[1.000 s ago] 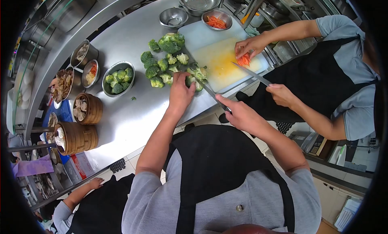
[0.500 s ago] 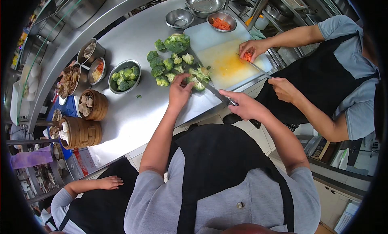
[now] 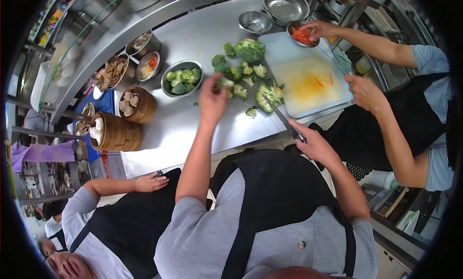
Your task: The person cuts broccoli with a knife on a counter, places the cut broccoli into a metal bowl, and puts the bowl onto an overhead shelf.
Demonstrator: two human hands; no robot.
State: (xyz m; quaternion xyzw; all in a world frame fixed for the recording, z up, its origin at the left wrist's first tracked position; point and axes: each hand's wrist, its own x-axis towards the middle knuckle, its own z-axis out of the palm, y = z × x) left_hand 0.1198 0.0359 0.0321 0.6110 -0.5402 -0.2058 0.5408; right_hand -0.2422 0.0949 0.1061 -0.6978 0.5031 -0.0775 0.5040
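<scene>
My left hand (image 3: 212,101), slightly blurred, pinches a broccoli floret (image 3: 225,82) to the right of a metal bowl holding cut florets (image 3: 182,81). In my right hand (image 3: 316,143) is a knife (image 3: 285,121), gripped by its dark handle. Its blade points up and left, its tip at a partly cut broccoli head (image 3: 268,98). Behind lie several loose florets (image 3: 236,73) and a larger uncut broccoli head (image 3: 251,50). One small floret (image 3: 251,113) sits nearer the table's front edge.
At the right, a co-worker's hand (image 3: 316,29) reaches into a bowl of carrot pieces (image 3: 301,36) beyond a stained cutting board (image 3: 308,81). Two bamboo steamers (image 3: 126,133) and several food bowls stand left on the steel table (image 3: 193,35). Another person (image 3: 140,206) stands at my left.
My left hand has left the broccoli head and moved left with a floret. The knife stays near the head. The co-worker's hand went from the board to the carrot bowl. The view has shifted.
</scene>
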